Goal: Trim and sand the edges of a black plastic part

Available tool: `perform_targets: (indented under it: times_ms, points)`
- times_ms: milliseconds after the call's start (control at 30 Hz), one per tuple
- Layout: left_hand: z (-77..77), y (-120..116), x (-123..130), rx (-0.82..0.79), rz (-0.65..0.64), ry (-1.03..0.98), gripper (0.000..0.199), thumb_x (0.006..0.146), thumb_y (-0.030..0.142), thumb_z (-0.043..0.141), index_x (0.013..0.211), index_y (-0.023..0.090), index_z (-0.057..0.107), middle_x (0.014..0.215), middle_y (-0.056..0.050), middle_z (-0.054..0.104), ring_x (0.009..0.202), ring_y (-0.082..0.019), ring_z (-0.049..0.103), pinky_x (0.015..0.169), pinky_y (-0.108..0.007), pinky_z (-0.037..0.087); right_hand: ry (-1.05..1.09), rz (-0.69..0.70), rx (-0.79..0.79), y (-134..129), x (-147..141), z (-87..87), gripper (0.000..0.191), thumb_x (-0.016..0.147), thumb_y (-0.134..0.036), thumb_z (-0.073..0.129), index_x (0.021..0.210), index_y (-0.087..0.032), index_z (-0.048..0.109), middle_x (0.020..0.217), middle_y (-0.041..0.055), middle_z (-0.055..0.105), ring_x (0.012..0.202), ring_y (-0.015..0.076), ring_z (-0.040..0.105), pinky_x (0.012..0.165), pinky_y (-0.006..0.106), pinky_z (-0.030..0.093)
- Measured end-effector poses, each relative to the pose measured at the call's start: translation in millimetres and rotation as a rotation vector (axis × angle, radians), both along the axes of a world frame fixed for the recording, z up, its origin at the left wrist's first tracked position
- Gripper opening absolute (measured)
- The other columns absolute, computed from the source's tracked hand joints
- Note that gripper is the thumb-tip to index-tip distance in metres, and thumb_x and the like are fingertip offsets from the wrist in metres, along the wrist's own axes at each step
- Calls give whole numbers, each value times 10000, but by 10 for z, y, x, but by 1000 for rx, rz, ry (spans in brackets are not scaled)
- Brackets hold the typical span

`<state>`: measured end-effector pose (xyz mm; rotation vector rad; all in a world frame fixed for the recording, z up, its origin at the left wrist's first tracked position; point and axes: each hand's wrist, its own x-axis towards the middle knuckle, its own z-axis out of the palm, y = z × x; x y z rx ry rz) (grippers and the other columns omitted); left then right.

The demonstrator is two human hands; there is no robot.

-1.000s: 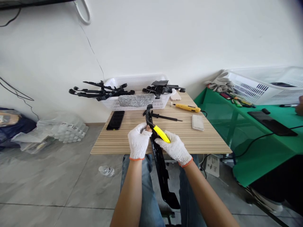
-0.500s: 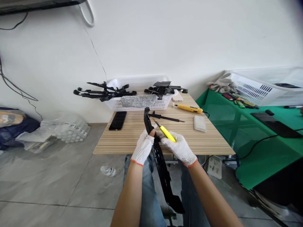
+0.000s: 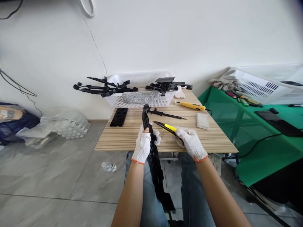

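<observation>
My left hand [image 3: 143, 142], in a white knit glove with a bare thumb tip, is wrapped round a long black plastic part [image 3: 156, 170]. The part slants from above the table down between my knees, its wider end lowest. In my right hand [image 3: 189, 140], also gloved, is a yellow and black utility knife [image 3: 170, 127]. The knife points left toward the upper part of the black piece, its tip close to it; whether they touch I cannot tell. Behind them on the table lies a thin black tool [image 3: 167, 114] with a pointed end.
On the striped table [image 3: 113, 138] stand a white basket [image 3: 115, 100] holding several black parts, a phone [image 3: 119, 117], a yellow corded tool [image 3: 191, 106] and a small white block [image 3: 202, 121]. A green-covered table [image 3: 217, 110] adjoins at right. A plastic bottle [image 3: 109, 166] lies on the floor.
My right hand has moved right, away from the black part, and the knife has turned flatter, pointing left. The black part now hangs more upright in my left hand. The camera view has shifted slightly.
</observation>
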<state>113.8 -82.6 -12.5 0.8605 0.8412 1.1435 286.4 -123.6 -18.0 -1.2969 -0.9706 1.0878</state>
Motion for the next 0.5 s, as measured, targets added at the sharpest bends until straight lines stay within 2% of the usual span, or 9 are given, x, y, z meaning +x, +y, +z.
perform_targets:
  times_ms: [100, 233, 367, 500]
  points:
    - [25, -20, 2, 6, -10, -8, 460, 689, 362, 555, 1117, 203, 507, 608, 34, 646, 448, -171, 613, 393, -247, 438, -54, -10, -41, 43, 9, 52, 497, 692, -654, 639, 583, -181, 529, 399, -21, 452, 341, 70, 325, 348, 215, 224]
    - [42, -41, -13, 6, -40, -41, 476, 669, 340, 530, 1131, 231, 497, 610, 46, 657, 388, -158, 587, 364, -236, 423, -63, 43, -114, 107, 40, 110, 546, 620, -700, 676, 633, -167, 558, 449, 14, 534, 333, 61, 323, 335, 205, 213]
    - [-9, -15, -38, -16, -66, -145, 600, 659, 345, 539, 1248, 244, 490, 600, 41, 667, 363, -153, 577, 375, -226, 412, -76, 116, -109, 120, 42, 139, 531, 612, -679, 692, 605, -170, 540, 472, 30, 563, 345, 67, 366, 339, 201, 213]
    - [-67, 23, -47, -57, -70, -159, 644, 679, 336, 544, 1313, 247, 472, 629, 25, 696, 377, -161, 595, 395, -238, 442, -57, 43, -127, 100, 23, 144, 514, 565, -656, 718, 601, -175, 541, 449, 8, 527, 370, 90, 435, 339, 193, 221]
